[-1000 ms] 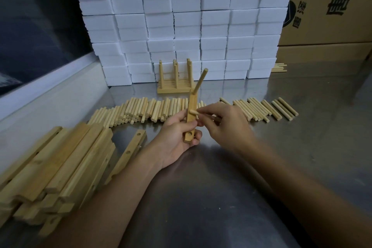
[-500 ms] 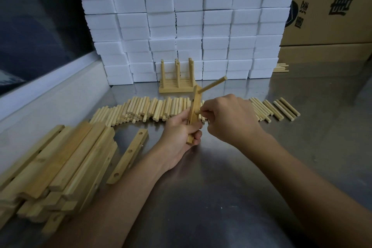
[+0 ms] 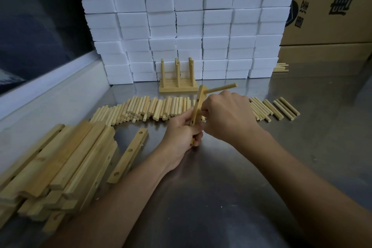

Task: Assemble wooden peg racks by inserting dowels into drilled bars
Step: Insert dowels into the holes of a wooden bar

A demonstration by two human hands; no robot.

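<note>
Left hand (image 3: 182, 133) grips the lower half of a drilled bar (image 3: 198, 104), held near upright and tilted a bit away, bottom end just above the steel table (image 3: 231, 187). One dowel (image 3: 220, 88) is already seated in the top hole and sticks out to the right. Right hand (image 3: 227, 115) is curled in a fist against the bar's middle; it looks like it grips a second dowel there, but the fingers hide it, so I cannot tell for sure. Change over the last second: the bar has swung so the seated dowel went from pointing up to pointing sideways, and the right hand went from a fingertip pinch on a dowel at the bar to a closed fist pressed against it. Likely means the second dowel is being pushed into the middle hole; one visible hole near the left thumb is still open, so this bar is roughly a third to two thirds done. Loose dowels (image 3: 153, 107) lie in a row behind the hands, more bars (image 3: 60, 163) stacked at left, a single bar (image 3: 128, 156) beside the stack. A finished rack (image 3: 178, 78) stands at the back against the white boxes (image 3: 187, 16).
</note>
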